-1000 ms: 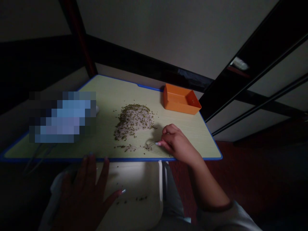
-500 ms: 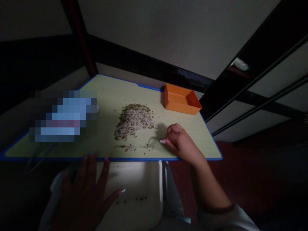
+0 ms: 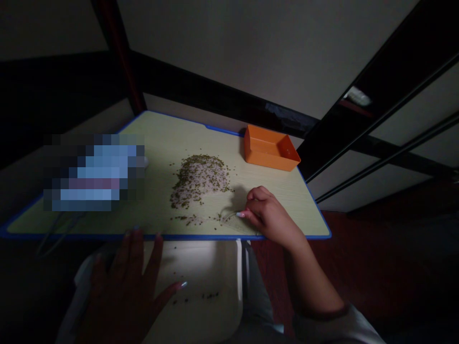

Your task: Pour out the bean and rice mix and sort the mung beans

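My right hand (image 3: 268, 212) is closed over the front right of the tabletop, gripping a thin, see-through thing with a curved edge (image 3: 229, 217); its kind is unclear. Beside that edge lies a thin line of loose grains (image 3: 191, 220). Behind it spreads a pile of pale grains mixed with small green beans (image 3: 202, 177). Down on the left, my left hand (image 3: 125, 282) is in shadow, its fingers spread, fingertips at the table's blue front edge. Beneath it is a white tray (image 3: 229, 315) with a few dark beans in it.
An orange box (image 3: 270, 153) stands at the back right of the pale, blue-edged table (image 3: 287, 191). A blurred-out bright rectangle (image 3: 103, 167) is on the left, a cable loop (image 3: 53, 234) below it. Wall panels rise behind; dark red floor shows at right.
My right hand has shifted very slightly toward me and left, with the clear thing in its fingers. The left hand, the pile and the box stay as they were.
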`<state>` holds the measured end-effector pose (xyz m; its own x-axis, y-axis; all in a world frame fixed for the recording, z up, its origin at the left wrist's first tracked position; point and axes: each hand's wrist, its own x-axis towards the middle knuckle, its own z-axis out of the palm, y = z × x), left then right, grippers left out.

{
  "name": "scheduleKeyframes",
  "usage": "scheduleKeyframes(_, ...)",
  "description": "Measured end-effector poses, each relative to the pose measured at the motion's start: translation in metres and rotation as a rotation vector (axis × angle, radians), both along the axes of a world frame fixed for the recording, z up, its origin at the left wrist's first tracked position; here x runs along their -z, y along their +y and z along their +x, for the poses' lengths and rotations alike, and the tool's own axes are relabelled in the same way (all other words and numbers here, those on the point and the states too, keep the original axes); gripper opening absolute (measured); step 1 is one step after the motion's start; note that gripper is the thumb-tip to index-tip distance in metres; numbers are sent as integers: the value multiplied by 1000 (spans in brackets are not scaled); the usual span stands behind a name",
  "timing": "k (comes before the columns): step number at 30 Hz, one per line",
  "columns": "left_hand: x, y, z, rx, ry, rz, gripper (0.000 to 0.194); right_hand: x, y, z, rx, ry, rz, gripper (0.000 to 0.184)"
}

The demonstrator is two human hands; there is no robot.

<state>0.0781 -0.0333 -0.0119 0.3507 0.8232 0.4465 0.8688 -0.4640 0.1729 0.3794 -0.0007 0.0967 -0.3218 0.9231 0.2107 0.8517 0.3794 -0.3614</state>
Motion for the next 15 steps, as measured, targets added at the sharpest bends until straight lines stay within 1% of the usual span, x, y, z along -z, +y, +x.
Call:
scheduleKeyframes(2, 0, 0, 0, 5, 28, 33, 79, 1, 0, 0, -1, -2, 1, 27)
scheduleKeyframes(3, 1, 0, 0, 6, 33, 33, 79, 1, 0, 1, -4, -5, 1, 28)
scheduleKeyframes(8, 1, 1, 1, 7, -20, -10, 93, 2, 3, -2, -39, -12, -5, 27)
scheduleKeyframes(12, -1, -1, 2, -8, -23, -24, 90, 2, 12, -6, -80, -19, -12, 28)
scheduleKeyframes(15, -2, -1, 2, -9, -11, -23, 91, 5, 22, -8, -140, 21, -8, 30)
